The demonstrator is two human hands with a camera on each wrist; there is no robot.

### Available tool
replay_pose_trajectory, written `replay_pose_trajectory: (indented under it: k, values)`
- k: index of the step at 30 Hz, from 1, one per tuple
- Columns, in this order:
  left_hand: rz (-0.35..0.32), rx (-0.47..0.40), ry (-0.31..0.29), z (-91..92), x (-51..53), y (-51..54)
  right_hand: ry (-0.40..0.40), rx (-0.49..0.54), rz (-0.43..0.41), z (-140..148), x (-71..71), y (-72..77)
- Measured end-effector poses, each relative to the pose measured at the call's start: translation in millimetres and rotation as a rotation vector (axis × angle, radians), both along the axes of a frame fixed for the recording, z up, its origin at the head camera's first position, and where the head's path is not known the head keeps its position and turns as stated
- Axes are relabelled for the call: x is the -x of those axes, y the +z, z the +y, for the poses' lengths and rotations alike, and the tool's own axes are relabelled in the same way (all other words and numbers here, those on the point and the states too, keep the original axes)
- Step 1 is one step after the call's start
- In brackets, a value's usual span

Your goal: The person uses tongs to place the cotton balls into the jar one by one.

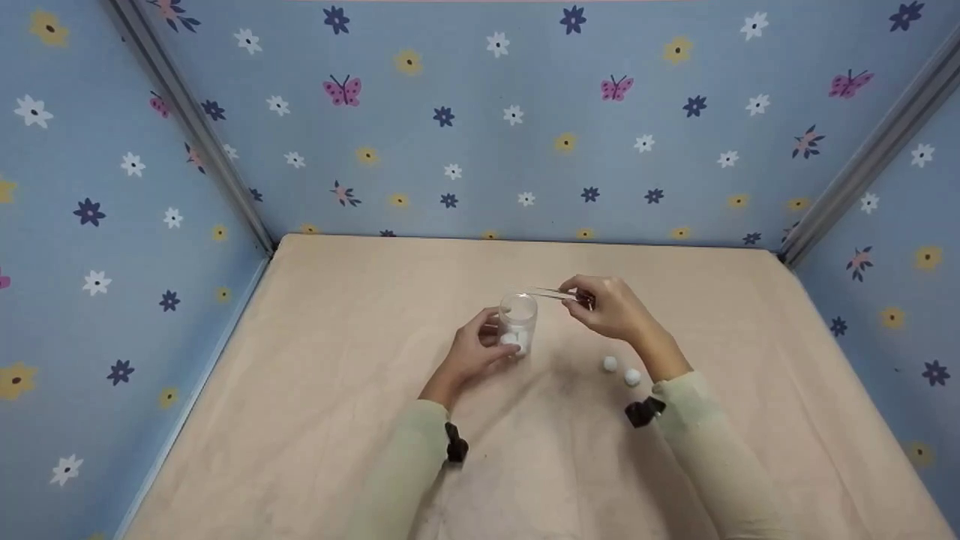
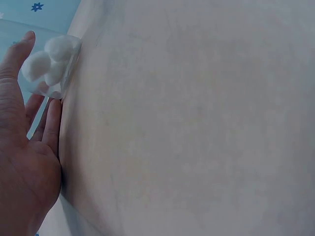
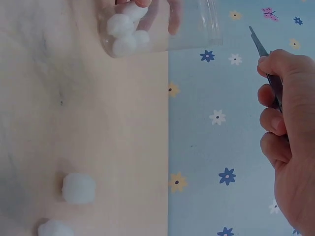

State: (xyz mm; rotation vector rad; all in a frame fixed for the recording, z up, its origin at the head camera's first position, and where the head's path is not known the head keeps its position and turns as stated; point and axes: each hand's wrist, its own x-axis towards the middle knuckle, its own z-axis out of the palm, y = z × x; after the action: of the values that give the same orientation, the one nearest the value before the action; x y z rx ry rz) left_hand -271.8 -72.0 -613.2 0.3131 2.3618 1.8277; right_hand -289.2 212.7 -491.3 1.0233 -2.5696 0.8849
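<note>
Right hand (image 1: 611, 307) grips tweezers (image 3: 274, 86) (tips jutting toward the jar (image 1: 518, 322))

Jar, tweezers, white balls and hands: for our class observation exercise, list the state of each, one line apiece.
Jar: roughly upright, no lid on, partly filled.
White balls in the jar: piled near the bottom.
Loose white balls: two, on the table, apart from each other.
Tweezers: held, nothing between the tips.
Left hand: gripping the jar.
Right hand: gripping the tweezers.
</note>
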Motion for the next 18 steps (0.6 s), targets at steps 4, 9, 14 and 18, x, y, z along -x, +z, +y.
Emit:
replay_pose_trajectory:
  k: [4,9,14,18]
  values:
    - [0.000,-0.002,0.001,-0.4,0.4,-0.3,-0.006,0.001,-0.008,4,-0.8,-0.8]
    - [-0.001,0.000,0.001,-0.6,0.1,0.0,-0.019,-0.004,-0.019,9,-2.0,-1.3]
    - [-0.002,0.006,-0.003,-0.9,-0.9,1.4,-0.019,0.024,-0.009,13,-3.3,-1.8]
    - [-0.006,0.023,-0.004,-0.8,-1.2,1.3,-0.019,0.023,0.016,18,-4.0,-4.0]
